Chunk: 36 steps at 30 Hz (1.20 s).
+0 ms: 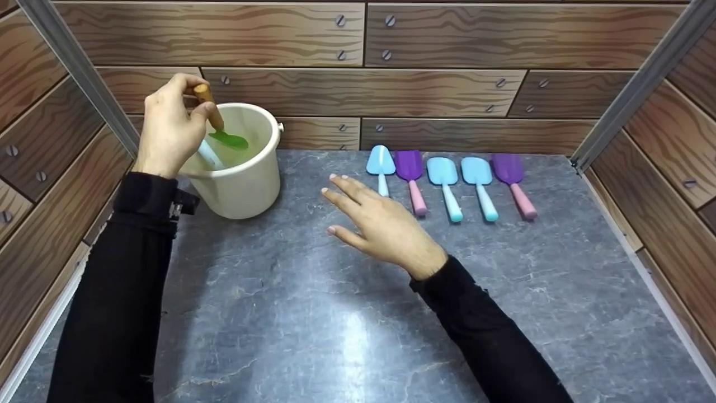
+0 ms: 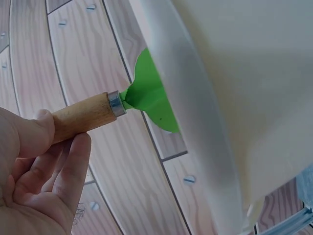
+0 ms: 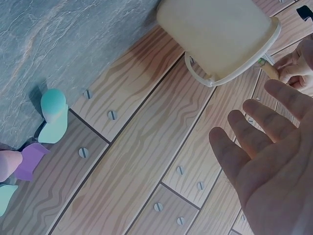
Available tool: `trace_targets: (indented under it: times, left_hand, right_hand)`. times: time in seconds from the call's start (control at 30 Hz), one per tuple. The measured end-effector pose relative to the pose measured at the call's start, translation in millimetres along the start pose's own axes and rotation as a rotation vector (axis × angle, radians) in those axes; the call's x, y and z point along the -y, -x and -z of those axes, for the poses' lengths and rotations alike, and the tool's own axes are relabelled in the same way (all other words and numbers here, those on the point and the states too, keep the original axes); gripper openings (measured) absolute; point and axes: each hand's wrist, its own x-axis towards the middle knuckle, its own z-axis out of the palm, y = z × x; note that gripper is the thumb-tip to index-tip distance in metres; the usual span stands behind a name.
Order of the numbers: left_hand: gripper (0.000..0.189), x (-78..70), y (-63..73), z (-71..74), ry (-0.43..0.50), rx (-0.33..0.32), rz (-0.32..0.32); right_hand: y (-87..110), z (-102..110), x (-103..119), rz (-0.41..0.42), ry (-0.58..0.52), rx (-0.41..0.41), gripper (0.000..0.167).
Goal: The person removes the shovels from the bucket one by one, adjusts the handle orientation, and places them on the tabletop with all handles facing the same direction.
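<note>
A: Where is the green trowel (image 1: 218,124)?

B: At the mouth of the cream bucket (image 1: 240,190), which stands near the far left corner of the surface (image 1: 279,313). Its blade (image 2: 150,98) dips below the rim. Whether it touches the inner wall, I can't say; the rim hides part of it in the left wrist view.

A: And the grip?

B: The left hand (image 1: 172,127) pinches the wooden handle (image 2: 85,116) between thumb and fingers, near its butt. The right hand (image 1: 386,226) holds nothing; its fingers are spread above the surface, between the bucket and five scoops (image 1: 442,170) lined up along the far edge, towards the far right corner.

A: Anything else in the bucket?

B: A pale blue piece (image 1: 209,155) leans in it, partly behind the left hand.

A: How would the trowel handle?

B: Light and stiff, I'd judge, and hardly fragile. The wood should give decent friction, the smooth blade less. I'd take hold mid-handle, behind the metal collar (image 2: 116,104); pinched so near the butt, the blade may swing or droop.
</note>
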Motion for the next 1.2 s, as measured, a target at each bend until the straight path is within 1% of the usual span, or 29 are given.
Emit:
trace_targets:
  times: [0.17,0.43,0.7,0.87,1.1,1.2]
  left_hand:
    - [0.033,-7.6,4.9,-2.9,0.029,-0.046,-0.031]
    - [0.026,-22.3,17.7,-10.5,0.057,-0.108,-0.089]
    - [0.024,-35.0,31.4,-18.1,0.088,-0.155,-0.176]
    - [0.025,-38.7,40.7,-27.0,0.099,-0.172,-0.223]
    - [0.03,-42.2,53.5,-40.6,0.062,-0.186,-0.293]
    - [0.03,-43.6,59.1,-46.6,0.092,-0.184,-0.321]
  right_hand:
    - [0.1,1.0,0.0,0.004,0.004,-0.008,0.069]
    - [1.0,1.9,-0.8,0.021,0.001,-0.047,0.069]
    - [1.9,3.7,-2.4,0.033,0.014,-0.077,0.068]
    - [2.4,5.6,-3.5,0.029,0.022,-0.082,0.068]
    - [2.9,7.3,-5.0,0.04,0.033,-0.099,0.068]
    - [3.2,7.8,-5.2,0.049,0.04,-0.117,0.068]
